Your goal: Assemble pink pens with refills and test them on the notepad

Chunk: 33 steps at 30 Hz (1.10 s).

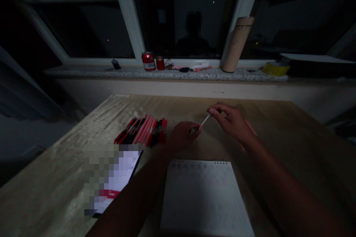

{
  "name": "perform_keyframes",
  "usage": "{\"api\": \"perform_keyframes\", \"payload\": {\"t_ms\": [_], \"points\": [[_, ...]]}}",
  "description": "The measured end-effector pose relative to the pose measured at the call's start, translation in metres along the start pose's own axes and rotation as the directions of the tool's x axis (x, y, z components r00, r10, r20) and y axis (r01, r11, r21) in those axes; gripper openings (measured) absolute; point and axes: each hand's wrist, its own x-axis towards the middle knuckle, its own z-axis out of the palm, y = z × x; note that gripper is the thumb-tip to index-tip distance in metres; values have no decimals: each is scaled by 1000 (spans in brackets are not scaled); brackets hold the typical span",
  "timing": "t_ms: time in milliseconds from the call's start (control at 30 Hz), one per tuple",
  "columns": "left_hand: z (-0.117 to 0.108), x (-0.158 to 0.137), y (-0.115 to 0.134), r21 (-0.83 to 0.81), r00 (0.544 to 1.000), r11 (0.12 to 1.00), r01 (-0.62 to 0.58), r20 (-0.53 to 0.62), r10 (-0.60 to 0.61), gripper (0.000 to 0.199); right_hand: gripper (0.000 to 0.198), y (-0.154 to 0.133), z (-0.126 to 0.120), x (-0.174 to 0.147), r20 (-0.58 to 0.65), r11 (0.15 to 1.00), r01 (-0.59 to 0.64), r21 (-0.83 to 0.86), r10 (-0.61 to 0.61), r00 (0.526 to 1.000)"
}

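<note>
Above the notepad, my left hand (185,133) is closed in a pinch at the lower end of a thin white stick (205,119) that looks like a pen refill. A small pink pen part (200,127) shows at its fingertips. The stick slants up to my right hand (229,118), whose thumb and fingers pinch its upper end. Partly hidden behind my right wrist lies a pink pen piece (251,128). Left of my left hand, a row of several red, black and pink pens (143,130) lies side by side on the table.
A spiral notepad (204,200) lies in front of me, beside a lit phone (125,170), partly blurred. The wooden table (55,170) meets a window sill (125,73) holding a red can (148,62), a red jar (160,63), a tall cylinder (238,44) and yellow tape (276,69).
</note>
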Motion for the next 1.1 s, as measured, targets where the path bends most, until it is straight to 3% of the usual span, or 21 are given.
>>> {"api": "perform_keyframes", "payload": {"t_ms": [1100], "points": [[2, -2, -2, -7, 1000, 1000, 0, 25, 0, 28, 19, 10, 26, -5, 160, 997, 42, -63, -32, 987]]}}
